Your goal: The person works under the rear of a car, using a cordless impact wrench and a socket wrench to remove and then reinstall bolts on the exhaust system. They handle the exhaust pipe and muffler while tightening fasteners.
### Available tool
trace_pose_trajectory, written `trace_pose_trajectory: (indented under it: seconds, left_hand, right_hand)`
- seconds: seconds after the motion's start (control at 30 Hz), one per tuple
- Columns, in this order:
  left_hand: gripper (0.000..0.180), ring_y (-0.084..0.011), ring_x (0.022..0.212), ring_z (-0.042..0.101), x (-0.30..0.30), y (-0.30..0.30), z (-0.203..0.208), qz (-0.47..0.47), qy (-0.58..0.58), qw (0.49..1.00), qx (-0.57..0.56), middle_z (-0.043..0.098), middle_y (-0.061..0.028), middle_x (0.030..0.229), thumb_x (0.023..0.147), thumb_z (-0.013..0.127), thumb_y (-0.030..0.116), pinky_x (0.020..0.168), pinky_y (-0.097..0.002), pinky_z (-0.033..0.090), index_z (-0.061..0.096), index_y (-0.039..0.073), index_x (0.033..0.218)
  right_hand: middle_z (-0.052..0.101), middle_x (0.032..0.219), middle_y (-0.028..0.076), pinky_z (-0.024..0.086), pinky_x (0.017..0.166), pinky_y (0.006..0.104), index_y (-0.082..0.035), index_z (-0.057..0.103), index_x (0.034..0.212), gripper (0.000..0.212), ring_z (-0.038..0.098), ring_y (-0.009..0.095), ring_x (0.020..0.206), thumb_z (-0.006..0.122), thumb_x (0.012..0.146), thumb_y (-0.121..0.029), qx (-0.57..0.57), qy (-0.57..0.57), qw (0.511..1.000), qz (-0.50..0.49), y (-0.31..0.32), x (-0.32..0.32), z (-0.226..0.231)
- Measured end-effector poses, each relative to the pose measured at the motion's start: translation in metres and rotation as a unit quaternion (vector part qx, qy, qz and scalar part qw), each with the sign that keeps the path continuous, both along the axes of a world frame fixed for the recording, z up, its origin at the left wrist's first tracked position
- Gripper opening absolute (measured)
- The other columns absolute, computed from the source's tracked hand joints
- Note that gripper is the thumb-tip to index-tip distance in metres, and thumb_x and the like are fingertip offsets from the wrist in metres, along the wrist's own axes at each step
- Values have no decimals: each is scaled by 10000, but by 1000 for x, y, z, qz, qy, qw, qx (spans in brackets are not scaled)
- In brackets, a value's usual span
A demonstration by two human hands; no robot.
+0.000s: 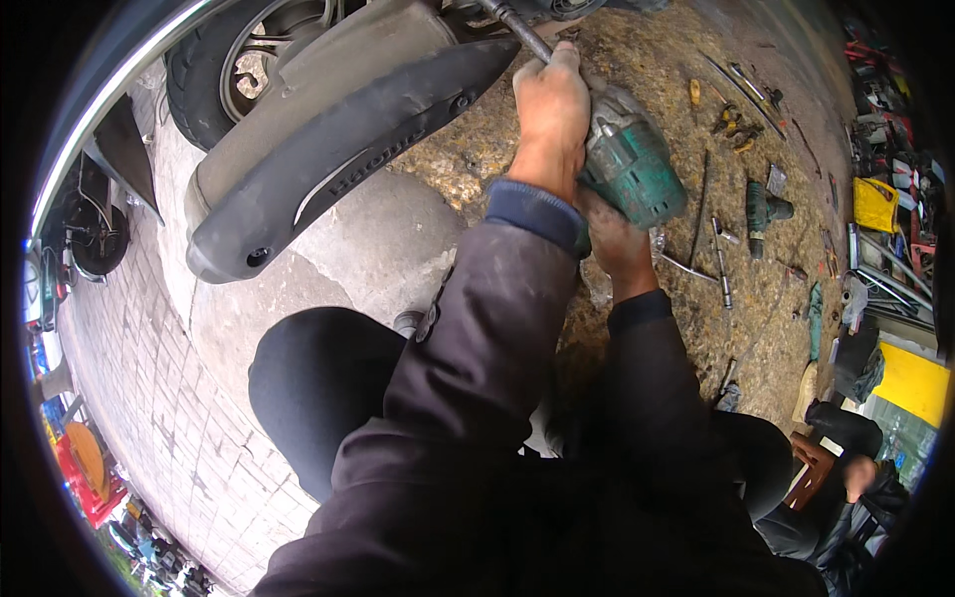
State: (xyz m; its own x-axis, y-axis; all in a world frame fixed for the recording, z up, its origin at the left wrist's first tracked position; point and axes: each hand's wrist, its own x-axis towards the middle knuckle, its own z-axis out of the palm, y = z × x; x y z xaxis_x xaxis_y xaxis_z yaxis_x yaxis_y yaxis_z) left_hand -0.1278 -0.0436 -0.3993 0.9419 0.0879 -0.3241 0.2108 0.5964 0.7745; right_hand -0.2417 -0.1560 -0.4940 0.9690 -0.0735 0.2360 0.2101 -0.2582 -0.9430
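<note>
Above the ground [771, 343], the muffler [343, 164] slants at left. Far right, a yellow bin [875, 206], contents unclear. Near the muffler's tip, the green drill [637, 174] is held by the right grip [617, 239]; the left grip [550, 99] is wrapped round the rod [517, 28].

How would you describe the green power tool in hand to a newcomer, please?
Start at the black tire, upper left, and go right past the dark cover. The right hand holds the green power tool, unlike the green drill-like tool lying loose.
</note>
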Motion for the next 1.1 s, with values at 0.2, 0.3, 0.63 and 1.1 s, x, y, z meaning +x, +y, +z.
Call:
trace_pose_trajectory:
  seconds: [0.2, 0.3, 0.63, 1.1]
  left_hand:
    - [222, -261, 599, 642, -4, 9, 1, 9, -30, 997, -72, 632, -137, 758, 1015, 515, 191, 538, -383, 548, 586, -12, 962]
    - [239, -262, 595, 645, 0, 6, 6, 17, -26, 997, -71, 643, -138, 779, 994, 509, 165, 541, -381, 552, 620, -42, 954]
    - [165, -182, 568, 580, 9, 1, -2, 43, -45, 998, -24, 620, -109, 711, 972, 548, 125, 528, -344, 507, 559, -37, 940]
    - [189, -253, 616, 636, 11, 10, 7, 15, -25, 999, -29, 616, -127, 761, 987, 525, 151, 538, -367, 549, 566, 0, 1092]
  right_hand:
    - [720, 1061, 77, 551, 866, 334, 37, 696, 1091, 195, 688, 183, 969, 698, 896, 34, 5, 19, 1000, -7, 1, -3, -5]
    - [707, 1135, 89, 557, 889, 345, 50, 674, 1142, 236, 689, 192, 1011, 673, 906, 54, -104, -31, 993, 43, -9, 7, -16]
    - [440, 1522, 204, 372, 1153, 410, 59, 284, 1532, 541, 489, 300, 1360, 407, 1041, -130, 651, 247, 713, 80, -31, -4, -104]
    - [667, 924, 30, 523, 697, 278, -8, 661, 1072, 160, 629, 123, 803, 692, 920, 32, 307, 82, 948, 29, 34, 13, -6]
